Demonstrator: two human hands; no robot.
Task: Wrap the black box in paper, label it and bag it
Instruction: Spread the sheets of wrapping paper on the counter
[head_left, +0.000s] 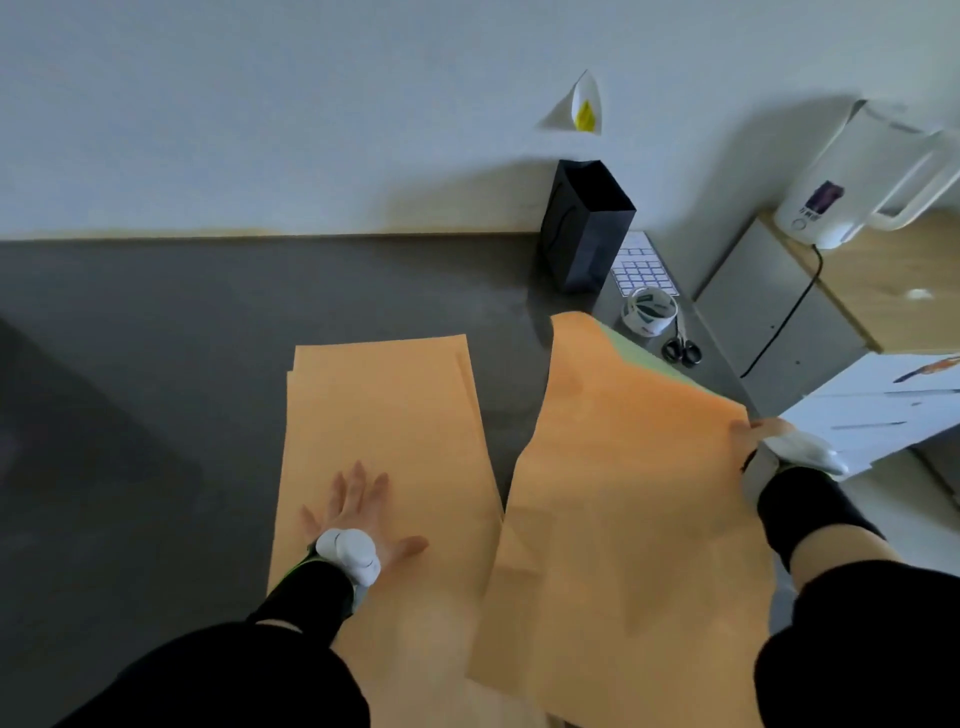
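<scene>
Orange stack (384, 405) pinned under the flat, spread left hand (358, 519) so the right hand (769, 434), pinching one lifted sheet (634, 467) by its edge, likely peels off just that one.

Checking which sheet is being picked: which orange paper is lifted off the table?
The right sheet, pinched at its edge by the right hand; it curls upward. The left stack lies flat under the left hand.
</scene>
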